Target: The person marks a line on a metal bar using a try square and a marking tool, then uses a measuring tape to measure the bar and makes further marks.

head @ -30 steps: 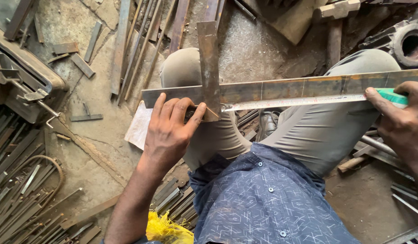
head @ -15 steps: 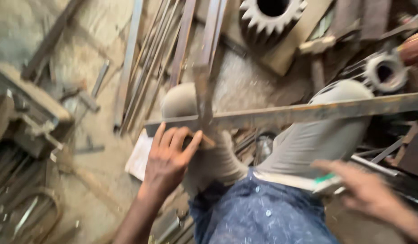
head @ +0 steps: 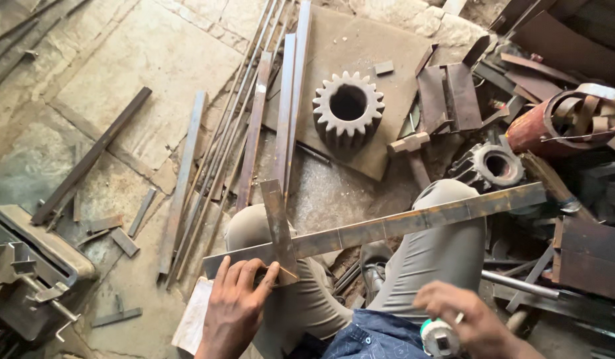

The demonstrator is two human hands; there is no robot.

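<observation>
A long flat rusty steel bar (head: 400, 225) lies across my knees, running from lower left up to the right. A short steel strip (head: 278, 226) crosses it at a right angle like a square. My left hand (head: 236, 307) presses down on the crossing, fingers spread over both pieces. My right hand (head: 470, 320) is low by my lap, off the bar, closed around a white and teal tape measure (head: 435, 336). My grey trousers and blue shirt fill the bottom middle.
A large toothed gear (head: 348, 106) sits on a steel plate ahead. Several long rods and flat bars (head: 254, 126) lie on the stone floor to its left. A smaller gear (head: 495, 165) and scrap metal crowd the right; a metal machine (head: 28, 266) stands at lower left.
My right hand left the bar's right end and dropped to my lap with the tape measure. The view tilted up, bringing the big gear into sight. My left hand stayed on the crossing.
</observation>
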